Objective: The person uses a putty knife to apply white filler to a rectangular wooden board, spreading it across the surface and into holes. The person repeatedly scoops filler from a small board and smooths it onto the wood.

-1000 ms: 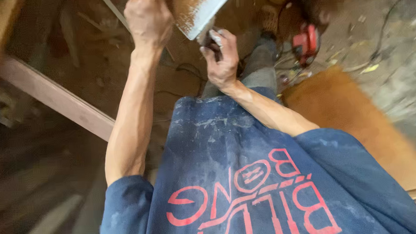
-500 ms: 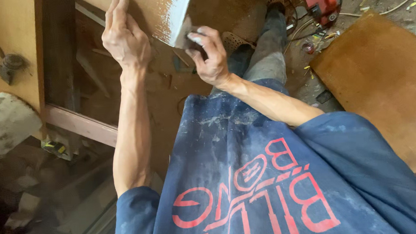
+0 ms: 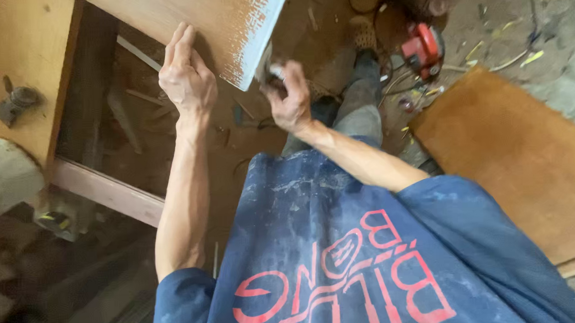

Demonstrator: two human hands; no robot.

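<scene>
I'm wearing a loose blue short-sleeved T-shirt, dusted all over with pale powder and streaks, thickest across the chest. A large red outlined print runs over the front, seen upside down from my head. The sleeves end above my elbows, so both forearms are bare down to my left hand and my right hand. Below the shirt hem are grey trousers, dusty too, with a dark shoe at the far end
</scene>
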